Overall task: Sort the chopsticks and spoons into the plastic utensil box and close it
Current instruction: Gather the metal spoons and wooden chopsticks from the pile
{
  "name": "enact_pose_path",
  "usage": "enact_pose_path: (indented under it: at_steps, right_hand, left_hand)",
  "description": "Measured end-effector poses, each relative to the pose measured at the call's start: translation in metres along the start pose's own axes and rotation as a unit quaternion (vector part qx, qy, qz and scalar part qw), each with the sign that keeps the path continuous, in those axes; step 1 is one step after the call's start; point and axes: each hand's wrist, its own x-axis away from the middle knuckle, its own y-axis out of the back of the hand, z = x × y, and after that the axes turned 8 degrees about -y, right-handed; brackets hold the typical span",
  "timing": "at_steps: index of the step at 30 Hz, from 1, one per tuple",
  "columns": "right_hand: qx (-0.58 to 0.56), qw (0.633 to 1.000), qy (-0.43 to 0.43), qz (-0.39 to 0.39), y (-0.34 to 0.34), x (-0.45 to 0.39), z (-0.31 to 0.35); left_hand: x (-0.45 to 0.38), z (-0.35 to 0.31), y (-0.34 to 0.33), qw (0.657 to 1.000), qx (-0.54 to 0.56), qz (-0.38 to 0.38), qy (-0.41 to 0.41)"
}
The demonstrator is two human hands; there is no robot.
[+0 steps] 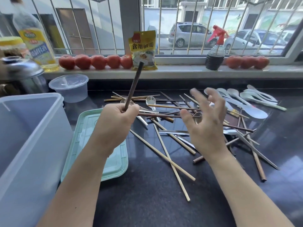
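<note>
My left hand (117, 119) grips a dark brown chopstick (133, 85) by its lower end, so that it points up and away above the counter. My right hand (205, 119) hovers with spread fingers over a jumbled pile of chopsticks (165, 157) and metal spoons (150, 100), holding nothing. White plastic spoons (255, 110) lie at the far right. The translucent plastic utensil box (31, 141) stands open at the left. Its mint-green lid (96, 128) lies flat on the counter beside it, partly under my left forearm.
On the dark counter (147, 202), a clear round tub with lid (69, 86) stands behind the box, next to a steel pot (21, 71). The windowsill holds tomatoes (98, 62), an oil bottle (35, 38), a yellow packet (144, 49) and a spray bottle (215, 51).
</note>
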Motion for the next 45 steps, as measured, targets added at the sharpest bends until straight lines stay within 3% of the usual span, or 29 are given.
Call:
enact_pose_path:
  at_steps: [1, 3, 6, 9, 14, 17, 19, 22, 25, 29, 33, 35, 38, 42, 45]
  right_hand:
    - [0.056, 0.996, 0.072, 0.005, -0.002, -0.001, -0.002]
    - [0.049, 0.986, 0.152, 0.056, -0.006, -0.001, -0.005]
    - [-0.003, 0.987, 0.125, 0.099, -0.01, 0.007, 0.003]
    - [0.002, 0.987, 0.076, 0.141, -0.019, 0.017, 0.022]
    - [0.025, 0.968, 0.017, 0.249, -0.038, 0.031, 0.042]
    - [-0.019, 0.968, -0.05, 0.244, -0.027, 0.027, 0.034]
    - [0.042, 0.97, -0.052, 0.235, -0.021, 0.024, 0.027]
    - [0.202, 0.921, -0.048, 0.329, -0.015, 0.027, 0.021]
    - [0.259, 0.88, -0.031, 0.398, -0.008, 0.036, 0.029]
    - [0.322, 0.87, 0.046, 0.37, -0.015, 0.045, 0.041]
    - [0.348, 0.868, 0.015, 0.353, -0.014, 0.041, 0.042]
    - [0.301, 0.881, -0.07, 0.358, -0.006, 0.031, 0.029]
    - [0.025, 0.894, -0.272, 0.355, 0.017, 0.009, 0.016]
    - [-0.334, 0.814, -0.351, 0.321, 0.03, -0.007, 0.011]
    - [-0.428, 0.77, -0.36, 0.306, 0.024, -0.006, 0.006]
  left_hand:
    - [0.002, -0.003, -0.001, 1.0, 0.01, 0.014, -0.004]
    - [0.004, -0.011, -0.001, 0.993, 0.116, 0.026, 0.027]
    - [0.002, -0.016, -0.006, 0.949, 0.28, -0.005, 0.142]
    - [0.004, -0.007, -0.028, 0.914, 0.345, -0.045, 0.208]
    - [0.012, 0.004, -0.055, 0.888, 0.371, -0.042, 0.27]
    - [0.009, 0.005, -0.048, 0.915, 0.313, -0.095, 0.238]
    - [0.005, 0.01, -0.044, 0.915, 0.289, -0.142, 0.242]
    - [0.0, 0.019, -0.036, 0.902, 0.289, -0.175, 0.269]
    - [-0.005, 0.024, -0.028, 0.874, 0.339, -0.203, 0.283]
    - [-0.011, 0.03, -0.021, 0.886, 0.325, -0.214, 0.253]
    - [-0.008, 0.034, -0.034, 0.911, 0.274, -0.205, 0.231]
    - [-0.004, 0.032, -0.043, 0.932, 0.23, -0.184, 0.212]
    - [0.001, 0.027, -0.053, 0.952, 0.185, -0.16, 0.185]
    - [0.009, 0.027, -0.068, 0.971, 0.14, -0.114, 0.159]
    - [0.015, 0.027, -0.072, 0.975, 0.103, -0.118, 0.155]
